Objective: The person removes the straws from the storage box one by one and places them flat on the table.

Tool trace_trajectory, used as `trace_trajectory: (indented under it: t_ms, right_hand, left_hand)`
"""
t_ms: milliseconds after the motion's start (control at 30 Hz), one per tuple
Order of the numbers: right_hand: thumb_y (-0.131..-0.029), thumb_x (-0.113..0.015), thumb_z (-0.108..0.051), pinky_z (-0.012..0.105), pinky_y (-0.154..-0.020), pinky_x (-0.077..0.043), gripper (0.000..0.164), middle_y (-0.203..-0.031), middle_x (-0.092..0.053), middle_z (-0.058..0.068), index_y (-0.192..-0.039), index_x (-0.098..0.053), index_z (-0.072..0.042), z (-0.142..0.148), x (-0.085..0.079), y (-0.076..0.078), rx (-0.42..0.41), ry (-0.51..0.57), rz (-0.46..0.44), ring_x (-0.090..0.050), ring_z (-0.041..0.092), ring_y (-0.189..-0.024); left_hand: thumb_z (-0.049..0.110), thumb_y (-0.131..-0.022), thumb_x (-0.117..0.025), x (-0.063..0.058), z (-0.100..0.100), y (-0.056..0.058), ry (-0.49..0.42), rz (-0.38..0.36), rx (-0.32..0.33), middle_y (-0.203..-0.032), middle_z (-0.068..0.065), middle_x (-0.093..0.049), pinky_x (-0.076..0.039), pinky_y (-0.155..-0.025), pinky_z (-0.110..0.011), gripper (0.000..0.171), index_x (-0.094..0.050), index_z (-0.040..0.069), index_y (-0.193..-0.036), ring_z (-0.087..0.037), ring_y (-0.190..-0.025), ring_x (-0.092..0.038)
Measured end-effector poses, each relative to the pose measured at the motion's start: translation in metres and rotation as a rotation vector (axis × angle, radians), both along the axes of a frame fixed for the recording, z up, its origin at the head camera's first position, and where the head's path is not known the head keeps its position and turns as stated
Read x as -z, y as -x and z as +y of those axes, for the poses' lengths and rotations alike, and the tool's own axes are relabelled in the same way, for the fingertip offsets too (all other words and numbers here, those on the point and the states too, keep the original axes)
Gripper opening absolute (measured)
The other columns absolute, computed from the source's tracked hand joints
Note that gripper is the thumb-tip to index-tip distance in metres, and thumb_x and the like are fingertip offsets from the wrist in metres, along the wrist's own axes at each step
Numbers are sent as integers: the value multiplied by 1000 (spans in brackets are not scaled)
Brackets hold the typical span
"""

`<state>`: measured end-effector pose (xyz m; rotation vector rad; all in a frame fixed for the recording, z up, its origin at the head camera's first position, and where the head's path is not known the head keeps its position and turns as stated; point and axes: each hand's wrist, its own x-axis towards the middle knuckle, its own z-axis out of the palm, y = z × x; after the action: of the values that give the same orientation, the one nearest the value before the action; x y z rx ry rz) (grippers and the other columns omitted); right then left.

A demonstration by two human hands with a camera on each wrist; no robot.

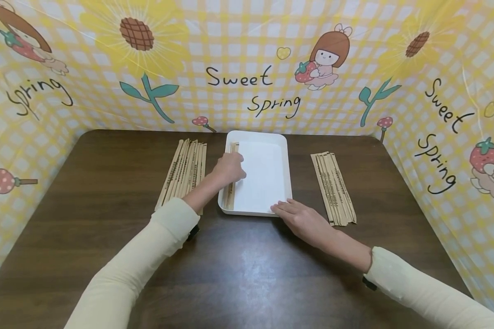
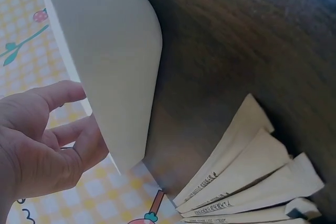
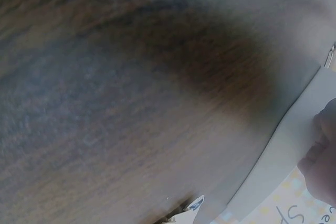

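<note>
A white rectangular tray (image 1: pixel 267 176) stands on the table. Along its inner left wall lie slim packets in brown paper (image 1: pixel 229 196), which look like wrapped disposable chopsticks. My left hand (image 1: pixel 229 167) is over these packets, knuckles up. In the left wrist view its fingers (image 2: pixel 65 94) reach behind the tray wall (image 2: pixel 118 72), which hides the fingertips and any grip. At the tray's near right corner, my right hand (image 1: pixel 306 222) rests with extended fingers on the rim. The right wrist view shows that hand (image 3: pixel 321 158) against the tray's outer wall (image 3: pixel 281 156).
A fanned row of similar packets (image 1: pixel 183 169) lies left of the tray, partly under the left forearm. Another bundle (image 1: pixel 333 189) lies on the right. A yellow checked cloth (image 1: pixel 238 50) hangs behind and beside the dark wooden table (image 1: pixel 247 269).
</note>
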<state>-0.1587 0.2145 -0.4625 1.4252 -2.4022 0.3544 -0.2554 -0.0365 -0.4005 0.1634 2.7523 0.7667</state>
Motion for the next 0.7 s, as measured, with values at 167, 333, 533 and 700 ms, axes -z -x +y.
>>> trace_trajectory:
  t_ms: [167,333,533,700]
  right_hand:
    - [-83,-74,6,44,-103,-46,39,-119,-69,15,-122,-67,5,0,-1,0,3,-2,1,-65,28,-113]
    - [-83,-73,5,44,-103,-46,39,-119,-69,15,-122,-67,5,0,-1,0,3,-3,0,-65,28,-113]
    - [-83,-73,5,43,-103,-46,39,-119,-69,16,-122,-67,5,0,0,0,1,-2,-1,-65,28,-113]
    - [-83,-74,5,43,-103,-47,39,-119,-69,16,-122,-67,4,0,0,0,3,-2,3,-65,28,-113]
  left_hand:
    - [3,-89,-62,2,3,0,32,24,-5,-93,-19,-65,-44,-50,-26,19,-63,-4,-106,-21,-63,-56]
    - [1,-88,-60,9,5,3,63,36,30,-63,-6,-46,-38,-45,-25,21,-47,5,-72,-17,-54,-48]
    - [-3,-85,-58,17,9,4,71,36,63,-61,-4,-40,-35,-45,-25,24,-43,7,-69,-17,-54,-45]
    - [-6,-85,-55,21,10,4,82,16,82,-68,-7,-47,-38,-46,-24,7,-53,1,-82,-18,-57,-50]
